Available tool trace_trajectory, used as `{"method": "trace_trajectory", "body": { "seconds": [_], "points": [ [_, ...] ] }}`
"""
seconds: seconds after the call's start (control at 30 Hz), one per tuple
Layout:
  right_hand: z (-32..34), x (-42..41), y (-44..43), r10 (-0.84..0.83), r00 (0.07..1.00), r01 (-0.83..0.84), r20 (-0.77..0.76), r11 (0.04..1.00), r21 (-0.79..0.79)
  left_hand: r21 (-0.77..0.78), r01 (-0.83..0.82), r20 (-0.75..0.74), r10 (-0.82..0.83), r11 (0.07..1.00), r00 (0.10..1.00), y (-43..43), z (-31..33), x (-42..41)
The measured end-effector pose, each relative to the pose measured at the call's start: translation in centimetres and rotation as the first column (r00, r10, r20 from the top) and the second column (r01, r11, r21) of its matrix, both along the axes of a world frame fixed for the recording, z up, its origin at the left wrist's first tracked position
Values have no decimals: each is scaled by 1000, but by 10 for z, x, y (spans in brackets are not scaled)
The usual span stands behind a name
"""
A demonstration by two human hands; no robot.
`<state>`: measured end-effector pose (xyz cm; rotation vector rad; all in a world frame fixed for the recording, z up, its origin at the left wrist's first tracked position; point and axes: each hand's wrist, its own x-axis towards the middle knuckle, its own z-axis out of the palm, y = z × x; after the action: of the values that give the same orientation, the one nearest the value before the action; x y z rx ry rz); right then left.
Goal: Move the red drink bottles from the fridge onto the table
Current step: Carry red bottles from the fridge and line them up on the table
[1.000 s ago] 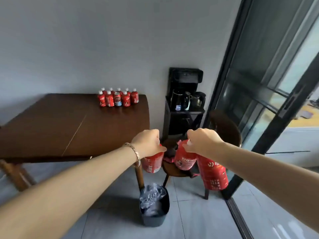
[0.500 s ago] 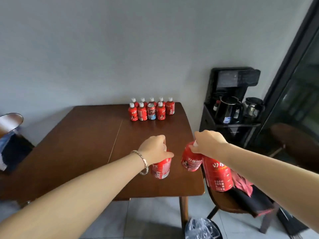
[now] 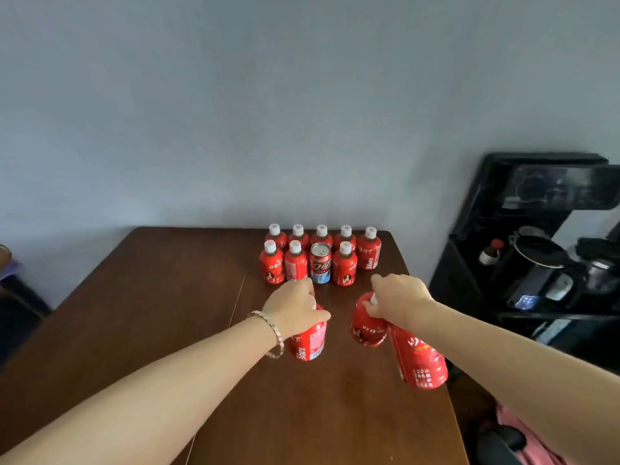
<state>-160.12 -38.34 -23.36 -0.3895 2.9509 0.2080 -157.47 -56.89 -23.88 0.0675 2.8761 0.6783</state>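
My left hand (image 3: 295, 307) grips the cap end of one red drink bottle (image 3: 309, 340), which hangs over the brown table (image 3: 161, 313). My right hand (image 3: 397, 302) holds two red bottles by their tops: one (image 3: 367, 325) to the left and a second (image 3: 421, 362) hanging lower, near the table's right edge. At the back of the table stand several red bottles with white caps (image 3: 345, 266) in two rows, with a red can (image 3: 320, 263) among them in the front row. The fridge is out of view.
A black stand (image 3: 523, 263) with kettles and a small bottle is right of the table against the grey wall. A pink cloth (image 3: 523, 437) lies on a dark seat at the lower right. A dark object (image 3: 13, 297) sits at the far left.
The view has swung left and closer to the table. Both hands, still holding their bottles, now hang over the tabletop just in front of the standing rows.
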Motion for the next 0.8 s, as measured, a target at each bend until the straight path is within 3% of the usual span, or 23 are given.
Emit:
{"method": "trace_trajectory", "body": {
  "seconds": [0.3, 0.63, 0.8],
  "points": [
    [-44, -161, -15, -155, 988, 152, -20, 984, -96, -16, -11, -37, 10, 1000, 999, -26, -35, -137],
    [-111, -236, 1, -374, 927, 376, 36, 921, -105, -11, 57, 33, -57, 998, 998, -47, -99, -201],
    [-124, -260, 5, -395, 917, 398, 47, 909, -120, 24, 40, 57, -42, 999, 998, -50, -121, -205]
  ]
}}
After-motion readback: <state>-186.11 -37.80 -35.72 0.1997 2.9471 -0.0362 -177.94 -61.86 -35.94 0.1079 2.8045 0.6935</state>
